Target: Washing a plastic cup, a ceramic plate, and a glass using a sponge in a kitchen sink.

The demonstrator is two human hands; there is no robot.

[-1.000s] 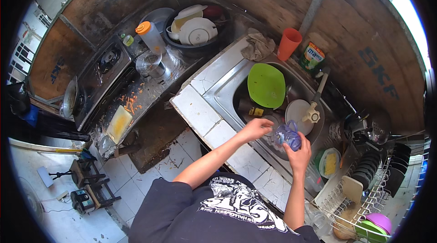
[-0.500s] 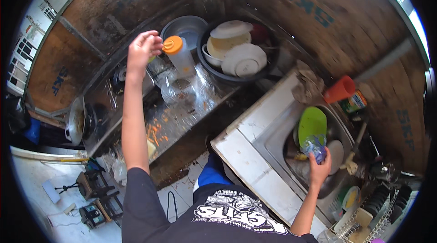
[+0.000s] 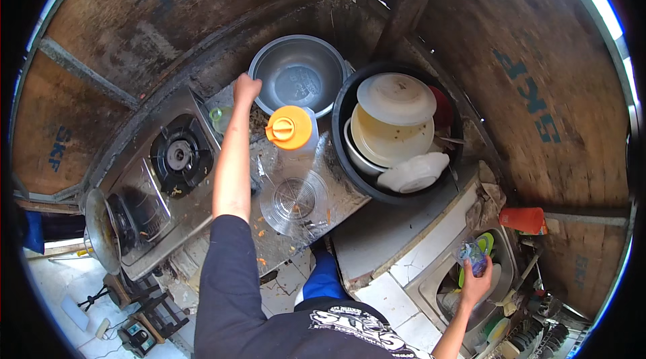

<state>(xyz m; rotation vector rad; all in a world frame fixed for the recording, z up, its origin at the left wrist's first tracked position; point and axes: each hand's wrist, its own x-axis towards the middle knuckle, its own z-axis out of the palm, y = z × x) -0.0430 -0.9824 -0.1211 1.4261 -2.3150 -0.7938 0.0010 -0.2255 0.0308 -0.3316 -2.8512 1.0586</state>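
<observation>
On the left, my left hand is closed at the near left rim of a grey basin. Its fingertips are partly hidden against that rim. An orange-lidded clear pitcher stands just in front of the basin. Over the sink, my right hand grips a see-through cup with a bluish-purple tint. Behind the cup, a lime-green dish shows in part in the sink.
A black tub full of plates and bowls stands right of the pitcher. A clear ridged plastic lid lies on the worktop. The gas stove is at left. An orange cup lies beyond the sink, a dish rack nearer me.
My view has swung toward the stove and basin. My left hand has gone from beside the pitcher's lid to the basin's rim. My right hand still holds the cup over the sink.
</observation>
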